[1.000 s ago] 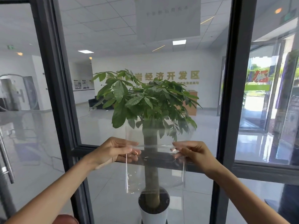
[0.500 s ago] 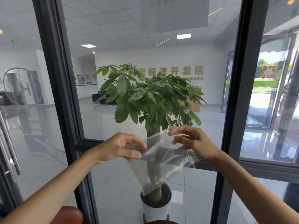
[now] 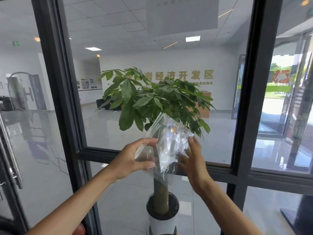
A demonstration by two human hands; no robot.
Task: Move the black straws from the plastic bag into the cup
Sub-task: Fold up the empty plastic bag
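Observation:
A clear plastic bag (image 3: 166, 138) is held up at chest height in front of a glass wall. It is crumpled and folded over, and I see nothing inside it. My left hand (image 3: 133, 159) pinches its lower left part between thumb and fingers. My right hand (image 3: 193, 156) presses flat against the bag's right side with fingers spread. No black straws and no cup are in view.
A dark-framed glass wall (image 3: 245, 116) stands right in front of me. Behind the bag a leafy plant (image 3: 152, 100) grows from a white pot (image 3: 162, 223) on the tiled floor. A door handle (image 3: 10, 160) is at the far left.
The bag, first stretched flat between both hands, has been folded and crumpled upward. My right hand dropped from pinching its top edge to pressing its side. The view tilted up slightly.

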